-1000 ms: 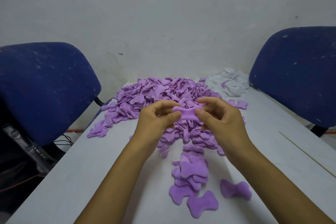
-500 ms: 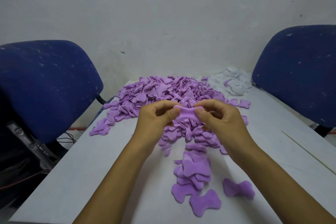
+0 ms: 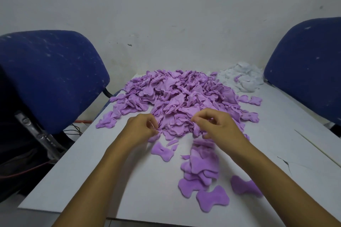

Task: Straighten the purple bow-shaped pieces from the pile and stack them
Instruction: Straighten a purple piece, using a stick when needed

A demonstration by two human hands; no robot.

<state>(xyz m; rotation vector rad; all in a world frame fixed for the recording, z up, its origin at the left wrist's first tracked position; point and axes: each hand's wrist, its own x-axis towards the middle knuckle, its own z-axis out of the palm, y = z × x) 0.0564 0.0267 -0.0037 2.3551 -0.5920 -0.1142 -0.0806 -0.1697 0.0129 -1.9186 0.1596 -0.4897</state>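
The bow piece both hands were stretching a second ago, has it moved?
Yes. A bow piece now lies flat on the table, left of the stack, below both hands.

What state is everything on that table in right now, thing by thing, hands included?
Purple pile: heaped, crumpled, unsorted.
Flattened stack: loose, overlapping, fanned out.
Single bow piece: flat, apart from the stack, by the left hand.
Two bow pieces: flat, beside the stack's near end.
White scraps: heaped at the far corner.
Left hand: fingers curled at the pile's edge; grip unclear.
Right hand: fingers curled over the pile; grip unclear.
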